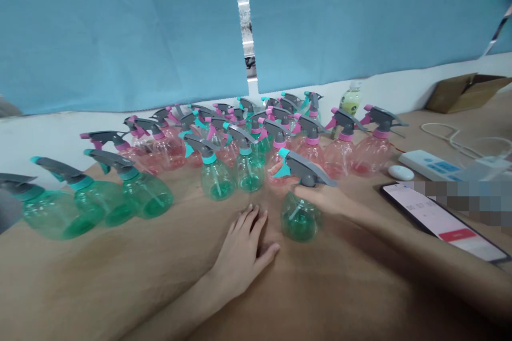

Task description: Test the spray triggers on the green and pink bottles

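Note:
My right hand (306, 189) is closed round the neck of a green spray bottle (300, 219) with a grey and teal spray head, upright at the centre right. To its left, my left hand (244, 250) lies on the brown table (152, 277) with its fingers apart, holding nothing. Two green spray bottles (218, 178) stand just beyond my left hand. Behind them are several pink spray bottles (340, 154) with grey and pink heads.
Several green bottles (146, 191) stand at the left. On the right lie a phone (436, 218), a white oval object (400, 172), a power strip (430, 165) and cables. A cardboard box (460, 93) and a drink bottle (351, 100) are farther back.

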The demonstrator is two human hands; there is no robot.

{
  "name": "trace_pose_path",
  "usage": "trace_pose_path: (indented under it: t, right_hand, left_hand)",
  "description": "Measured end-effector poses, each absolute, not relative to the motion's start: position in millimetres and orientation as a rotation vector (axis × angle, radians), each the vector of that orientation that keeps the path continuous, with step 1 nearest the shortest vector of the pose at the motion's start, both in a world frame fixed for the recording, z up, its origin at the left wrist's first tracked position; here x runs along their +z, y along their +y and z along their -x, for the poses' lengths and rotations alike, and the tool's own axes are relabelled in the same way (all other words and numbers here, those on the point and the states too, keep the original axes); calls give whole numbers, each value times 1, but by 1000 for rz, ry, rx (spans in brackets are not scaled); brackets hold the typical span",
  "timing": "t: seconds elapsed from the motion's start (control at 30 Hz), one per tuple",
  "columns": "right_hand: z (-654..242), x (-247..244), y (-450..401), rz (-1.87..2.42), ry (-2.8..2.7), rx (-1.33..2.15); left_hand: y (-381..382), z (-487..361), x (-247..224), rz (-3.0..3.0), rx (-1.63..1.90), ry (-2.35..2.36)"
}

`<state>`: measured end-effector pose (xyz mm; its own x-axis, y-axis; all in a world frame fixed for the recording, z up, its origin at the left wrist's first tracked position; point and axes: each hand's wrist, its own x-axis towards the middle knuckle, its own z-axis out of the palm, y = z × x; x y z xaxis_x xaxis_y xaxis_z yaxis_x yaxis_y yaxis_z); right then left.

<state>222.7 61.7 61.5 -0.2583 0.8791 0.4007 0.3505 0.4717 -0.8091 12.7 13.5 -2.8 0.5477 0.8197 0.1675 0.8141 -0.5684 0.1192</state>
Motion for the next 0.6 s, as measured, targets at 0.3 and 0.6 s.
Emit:
trace_pose_path:
  t: [0.3,0.6]
  right_hand:
    - [-222,60,63,959,-1834,860]
    - [-224,56,64,953,-1821,884]
  left_hand:
    - [13,-13,-2,-2728,334,1449]
    - [13,-13,-2,-2729,338,1441]
